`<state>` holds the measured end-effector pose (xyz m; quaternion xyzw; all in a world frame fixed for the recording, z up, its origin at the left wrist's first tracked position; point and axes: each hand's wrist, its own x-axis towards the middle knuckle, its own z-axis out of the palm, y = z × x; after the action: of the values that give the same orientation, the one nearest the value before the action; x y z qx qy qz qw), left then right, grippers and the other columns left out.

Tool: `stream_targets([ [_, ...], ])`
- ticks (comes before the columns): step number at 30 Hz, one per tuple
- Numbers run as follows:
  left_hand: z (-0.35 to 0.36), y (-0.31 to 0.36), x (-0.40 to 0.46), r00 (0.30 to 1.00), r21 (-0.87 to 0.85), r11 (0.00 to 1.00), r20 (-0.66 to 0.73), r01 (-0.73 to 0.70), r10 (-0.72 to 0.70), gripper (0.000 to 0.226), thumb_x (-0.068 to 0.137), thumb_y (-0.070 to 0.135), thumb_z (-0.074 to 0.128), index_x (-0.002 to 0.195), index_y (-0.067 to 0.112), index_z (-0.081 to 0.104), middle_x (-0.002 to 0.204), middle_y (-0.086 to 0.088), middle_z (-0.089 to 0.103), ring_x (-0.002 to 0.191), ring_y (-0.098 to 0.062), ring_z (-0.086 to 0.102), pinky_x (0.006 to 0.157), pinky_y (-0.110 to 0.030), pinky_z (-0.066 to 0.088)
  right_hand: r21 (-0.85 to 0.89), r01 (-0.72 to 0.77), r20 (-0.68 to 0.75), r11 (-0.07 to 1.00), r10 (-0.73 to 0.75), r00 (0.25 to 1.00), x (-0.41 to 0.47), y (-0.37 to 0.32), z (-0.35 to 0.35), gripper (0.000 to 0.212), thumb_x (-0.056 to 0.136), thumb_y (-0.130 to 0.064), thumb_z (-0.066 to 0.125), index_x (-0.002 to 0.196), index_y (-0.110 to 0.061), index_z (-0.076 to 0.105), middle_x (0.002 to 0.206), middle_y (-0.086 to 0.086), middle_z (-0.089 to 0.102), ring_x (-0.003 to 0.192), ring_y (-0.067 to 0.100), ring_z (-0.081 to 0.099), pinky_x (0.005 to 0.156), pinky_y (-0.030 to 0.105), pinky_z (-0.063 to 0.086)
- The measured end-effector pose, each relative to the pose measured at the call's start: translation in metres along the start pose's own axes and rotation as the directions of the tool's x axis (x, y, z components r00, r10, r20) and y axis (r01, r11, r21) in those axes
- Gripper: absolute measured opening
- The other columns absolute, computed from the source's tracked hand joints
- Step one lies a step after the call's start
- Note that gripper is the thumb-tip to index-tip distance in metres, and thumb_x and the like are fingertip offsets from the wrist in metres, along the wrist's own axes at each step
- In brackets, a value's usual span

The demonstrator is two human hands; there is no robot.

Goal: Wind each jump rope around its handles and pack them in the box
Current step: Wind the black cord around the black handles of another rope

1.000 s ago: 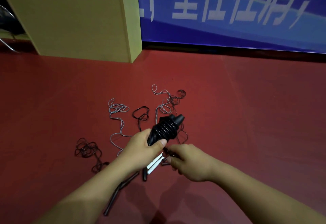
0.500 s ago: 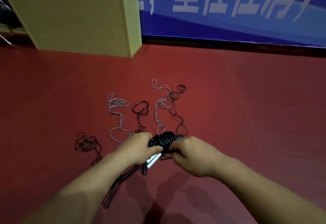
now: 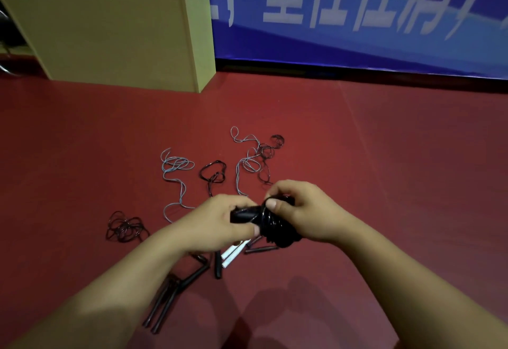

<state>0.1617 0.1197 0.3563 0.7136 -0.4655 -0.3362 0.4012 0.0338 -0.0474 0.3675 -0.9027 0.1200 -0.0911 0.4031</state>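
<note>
Item: tan wooden box [image 3: 110, 32], standing at the far left edge of the dark red floor [image 3: 384, 183], against the blue banner with white characters [image 3: 357, 5]. Broad bare floor lies between it and the ropes.

Item: loose coil of thin black rope [image 3: 123, 229], alone on the floor left of my forearm.

Item: pair of long black handles [image 3: 170, 298], lying side by side under my left arm.

Item: grey rope in loops [image 3: 176, 164], loose black rope loop [image 3: 213, 173], and a grey-and-black tangle [image 3: 258, 156], spread across the middle of the floor beyond my hands.

Item: my left hand [image 3: 217, 222], fingers curled round the bare end of the black wound jump rope bundle [image 3: 270, 223], held above the floor.

Item: white handles [image 3: 233, 255] and short black handles [image 3: 261, 249] on the floor directly beneath the bundle.

Item: my right hand [image 3: 305, 211], thumb and fingers pinching the bundle's coils.

Floor to the right: wide and bare up to the banner's lower edge.
</note>
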Motion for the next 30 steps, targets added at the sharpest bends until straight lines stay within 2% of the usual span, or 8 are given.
stream_targets([
  [4, 0.003, 0.02, 0.005, 0.948, -0.345, 0.935, -0.315, -0.076, -0.04, 0.018, 0.083, -0.006, 0.069, 0.094, 0.006, 0.06, 0.071, -0.008, 0.062, 0.053, -0.015, 0.055, 0.052, -0.024, 0.048, 0.276, -0.03, -0.203, 0.961, 0.089, 0.975, 0.004, -0.013, -0.002, 0.013, 0.095, -0.019, 0.059, 0.084, -0.024, 0.065, 0.074, -0.002, 0.067, 0.069, 0.017, 0.064, 0.068, 0.039, 0.056],
  [7, 0.011, 0.037, 0.009, 0.88, -0.574, 0.804, -0.45, -0.155, -0.152, 0.016, 0.088, -0.003, 0.062, 0.095, 0.012, 0.063, 0.08, -0.003, 0.063, 0.058, -0.008, 0.054, 0.054, -0.02, 0.047, 0.562, -0.025, -0.315, 0.827, 0.242, 0.918, 0.003, -0.031, 0.002, 0.015, 0.096, -0.015, 0.059, 0.084, -0.015, 0.068, 0.079, 0.016, 0.07, 0.071, 0.039, 0.07, 0.06, 0.053, 0.059],
  [11, 0.018, 0.053, 0.018, 0.869, -0.625, 0.766, -0.452, -0.148, -0.201, 0.011, 0.096, 0.011, 0.055, 0.098, 0.018, 0.064, 0.093, -0.001, 0.069, 0.083, -0.011, 0.062, 0.072, -0.029, 0.048, 0.594, -0.047, -0.353, 0.803, 0.313, 0.881, 0.009, -0.039, 0.006, 0.015, 0.093, -0.024, 0.062, 0.081, -0.023, 0.071, 0.079, 0.013, 0.074, 0.072, 0.038, 0.072, 0.064, 0.056, 0.059],
  [16, 0.028, 0.054, 0.02, 0.863, -0.693, 0.713, -0.423, -0.111, -0.276, 0.013, 0.098, 0.021, 0.055, 0.099, 0.016, 0.067, 0.094, -0.002, 0.073, 0.087, -0.015, 0.065, 0.081, -0.03, 0.047, 0.495, -0.099, -0.406, 0.863, 0.331, 0.852, 0.006, -0.032, 0.008, 0.012, 0.087, -0.034, 0.064, 0.084, -0.027, 0.073, 0.076, -0.001, 0.075, 0.069, 0.023, 0.073, 0.068, 0.049, 0.06],
  [20, 0.053, 0.033, 0.023, 0.886, -0.802, 0.597, -0.289, -0.016, -0.364, 0.035, 0.097, 0.043, 0.052, 0.11, 0.016, 0.071, 0.106, -0.007, 0.075, 0.102, -0.024, 0.068, 0.096, -0.045, 0.051, 0.391, -0.148, -0.429, 0.908, 0.322, 0.844, 0.002, -0.012, 0.016, 0.011, 0.087, -0.032, 0.067, 0.083, -0.027, 0.075, 0.075, -0.011, 0.074, 0.074, 0.01, 0.072, 0.077, 0.042, 0.058],
  [22, 0.056, 0.031, 0.03, 0.895, -0.832, 0.554, -0.263, -0.021, -0.36, 0.043, 0.096, 0.052, 0.048, 0.114, 0.02, 0.071, 0.108, -0.008, 0.074, 0.104, -0.027, 0.068, 0.091, -0.048, 0.055, 0.391, -0.102, -0.47, 0.915, 0.294, 0.832, 0.005, -0.013, 0.012, 0.011, 0.088, -0.029, 0.068, 0.083, -0.025, 0.076, 0.075, -0.011, 0.074, 0.074, 0.008, 0.071, 0.077, 0.041, 0.059],
  [27, 0.05, 0.033, 0.038, 0.889, -0.872, 0.489, -0.245, -0.027, -0.387, 0.055, 0.093, 0.061, 0.046, 0.113, 0.017, 0.071, 0.109, -0.013, 0.073, 0.108, -0.033, 0.067, 0.104, -0.056, 0.044, 0.542, -0.075, -0.322, 0.837, 0.289, 0.901, 0.007, -0.019, 0.009, 0.011, 0.089, -0.024, 0.069, 0.084, -0.02, 0.078, 0.08, 0.002, 0.076, 0.078, 0.022, 0.073, 0.073, 0.049, 0.06],
  [30, 0.049, 0.028, 0.03, 0.879, -0.868, 0.496, -0.224, 0.017, -0.421, 0.051, 0.095, 0.056, 0.047, 0.11, 0.013, 0.072, 0.102, -0.014, 0.075, 0.096, -0.031, 0.07, 0.102, -0.053, 0.046, 0.587, -0.165, -0.152, 0.793, 0.308, 0.939, 0.008, -0.015, 0.007, 0.013, 0.091, -0.02, 0.067, 0.086, -0.012, 0.077, 0.082, 0.008, 0.075, 0.072, 0.022, 0.071, 0.057, 0.034, 0.057],
])
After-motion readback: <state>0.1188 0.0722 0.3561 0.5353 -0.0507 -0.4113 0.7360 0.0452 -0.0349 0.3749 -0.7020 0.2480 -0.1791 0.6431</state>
